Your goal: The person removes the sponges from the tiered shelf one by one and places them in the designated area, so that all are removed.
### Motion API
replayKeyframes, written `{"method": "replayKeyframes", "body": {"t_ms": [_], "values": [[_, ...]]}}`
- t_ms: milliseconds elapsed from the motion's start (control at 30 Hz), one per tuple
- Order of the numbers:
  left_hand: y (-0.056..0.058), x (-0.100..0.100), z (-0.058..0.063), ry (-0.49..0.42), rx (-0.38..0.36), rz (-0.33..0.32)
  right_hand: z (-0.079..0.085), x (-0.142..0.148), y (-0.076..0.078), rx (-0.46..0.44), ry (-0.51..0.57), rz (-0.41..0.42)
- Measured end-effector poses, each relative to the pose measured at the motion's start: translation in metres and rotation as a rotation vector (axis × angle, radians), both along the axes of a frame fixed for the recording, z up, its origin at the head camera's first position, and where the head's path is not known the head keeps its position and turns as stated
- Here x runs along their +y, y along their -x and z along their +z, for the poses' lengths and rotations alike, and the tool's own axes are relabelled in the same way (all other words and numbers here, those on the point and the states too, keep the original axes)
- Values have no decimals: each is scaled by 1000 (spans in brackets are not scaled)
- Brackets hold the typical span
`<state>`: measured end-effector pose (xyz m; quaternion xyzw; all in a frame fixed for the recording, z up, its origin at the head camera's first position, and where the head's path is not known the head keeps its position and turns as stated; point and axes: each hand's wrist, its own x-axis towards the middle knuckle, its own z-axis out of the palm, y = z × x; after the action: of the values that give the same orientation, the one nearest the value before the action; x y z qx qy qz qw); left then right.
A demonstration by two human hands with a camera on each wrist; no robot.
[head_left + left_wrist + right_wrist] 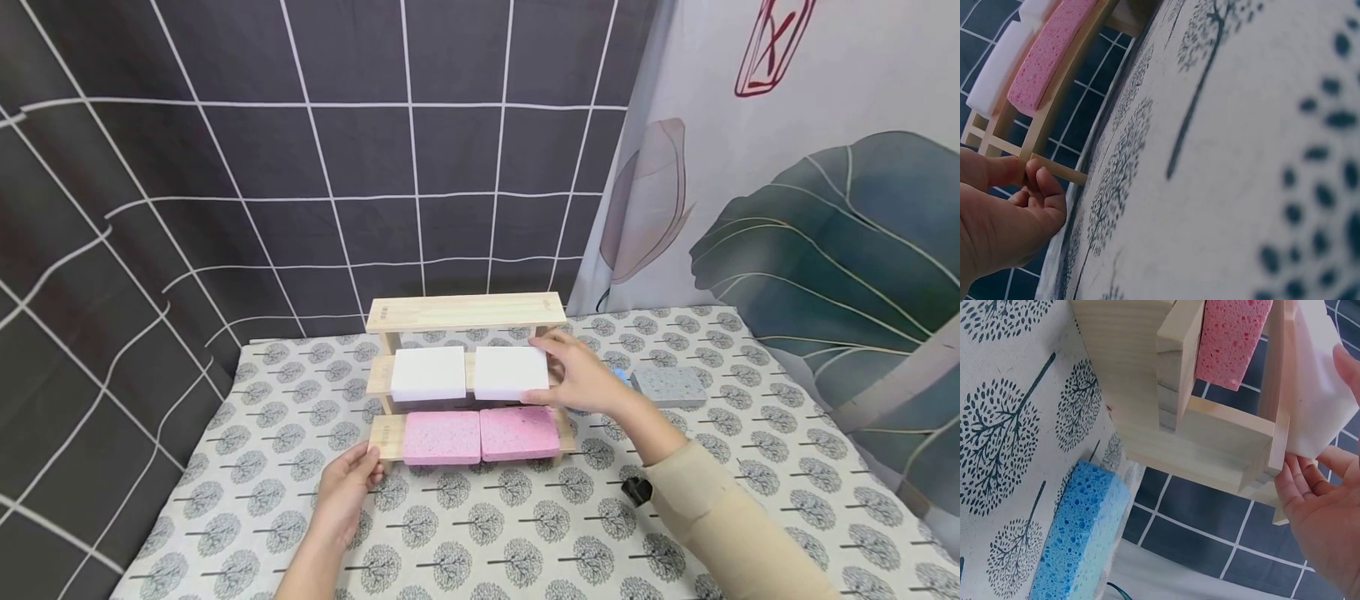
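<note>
A three-tier wooden rack (465,312) stands on the cloth. Two white blocks, likely sponges, lie side by side on its middle tier, and two pink sponges (442,437) on the lowest one. My right hand (577,371) grips the right white block (512,372) by its right end; in the right wrist view the fingers are under the block's edge, against the shelf. The left white block (428,372) sits untouched. My left hand (348,483) pinches the left end of the lowest shelf (1038,134) between thumb and fingers.
Right of the rack lies a grey sponge (669,386). A blue sponge (1079,531) is partly hidden behind my right hand in the head view. A tree-print cloth (480,521) covers the table. Dark gridded fabric (367,150) hangs behind, and a leaf-print curtain (825,250) at right.
</note>
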<state>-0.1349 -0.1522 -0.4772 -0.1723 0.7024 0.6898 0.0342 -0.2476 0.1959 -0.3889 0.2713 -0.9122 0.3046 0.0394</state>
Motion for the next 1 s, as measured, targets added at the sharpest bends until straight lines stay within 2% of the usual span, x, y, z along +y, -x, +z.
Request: {"method": "replayKeyframes", "body": {"t_ms": [267,533,833,1000], "values": [[0,0,1,-22,4,-3,-3,10,1,44,55,7],[1,-1,1,-18,9,-8,-2,21,-3,18,94,-2],[0,-1,1,-12,6,-9,2,33,-6,-23,75,-39],[0,-1,2,-12,4,-6,4,41,-8,-16,66,-34]]}}
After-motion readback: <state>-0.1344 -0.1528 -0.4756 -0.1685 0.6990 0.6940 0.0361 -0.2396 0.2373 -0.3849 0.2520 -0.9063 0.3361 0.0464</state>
